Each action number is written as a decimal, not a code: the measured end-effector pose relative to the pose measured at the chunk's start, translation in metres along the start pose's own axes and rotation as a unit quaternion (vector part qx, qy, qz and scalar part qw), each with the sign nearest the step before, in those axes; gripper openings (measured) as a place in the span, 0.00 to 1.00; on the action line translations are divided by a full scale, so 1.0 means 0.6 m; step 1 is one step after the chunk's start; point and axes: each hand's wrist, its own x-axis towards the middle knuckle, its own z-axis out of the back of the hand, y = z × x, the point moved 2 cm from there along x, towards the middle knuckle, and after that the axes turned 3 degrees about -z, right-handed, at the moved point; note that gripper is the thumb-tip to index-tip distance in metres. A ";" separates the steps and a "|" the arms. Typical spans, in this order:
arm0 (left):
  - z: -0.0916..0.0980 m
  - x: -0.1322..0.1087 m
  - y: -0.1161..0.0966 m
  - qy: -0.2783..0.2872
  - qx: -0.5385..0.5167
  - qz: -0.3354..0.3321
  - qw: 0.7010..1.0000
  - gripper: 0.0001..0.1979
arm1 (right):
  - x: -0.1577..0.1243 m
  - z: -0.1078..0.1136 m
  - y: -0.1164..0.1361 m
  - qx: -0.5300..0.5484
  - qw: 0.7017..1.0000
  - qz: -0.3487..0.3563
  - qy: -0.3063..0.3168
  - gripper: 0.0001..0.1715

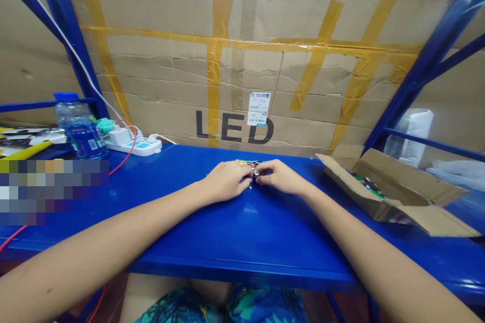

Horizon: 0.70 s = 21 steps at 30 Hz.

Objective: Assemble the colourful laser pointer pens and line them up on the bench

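Note:
At the middle of the blue table, my right hand [282,176] pinches a small dark cylinder [256,176] with a pale, silvery top; it stands upright. Just to its left is my left hand [227,180], palm down, thumb and fingers drawn together close to the cylinder. Whether anything sits between those left fingers is hidden. A tiny silvery round piece [250,187] lies on the table in front of the cylinder. Behind the fingertips is a small pile of thin green, red and white pieces [253,163], partly covered by my hands and too small to name.
An open cardboard box [379,212] with green and dark pieces inside stands on the right. On the left are a plastic bottle [81,128], a white power strip [146,147] and a red cable [129,154]. A large cardboard sheet [170,81] closes off the table's back.

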 end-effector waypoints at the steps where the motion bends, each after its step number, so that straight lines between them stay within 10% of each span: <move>1: -0.006 0.000 -0.002 0.025 0.010 -0.004 1.000 0.10 | 0.000 0.000 0.000 -0.003 1.000 0.001 -0.004 0.15; 9: -0.030 0.005 0.007 0.088 -0.032 0.009 0.996 0.09 | 0.004 0.002 -0.009 -0.044 0.999 0.014 -0.026 0.13; 21: -0.006 0.004 0.008 -0.084 -0.068 -0.028 0.994 0.10 | -0.003 -0.010 0.009 -0.003 1.000 0.005 -0.007 0.13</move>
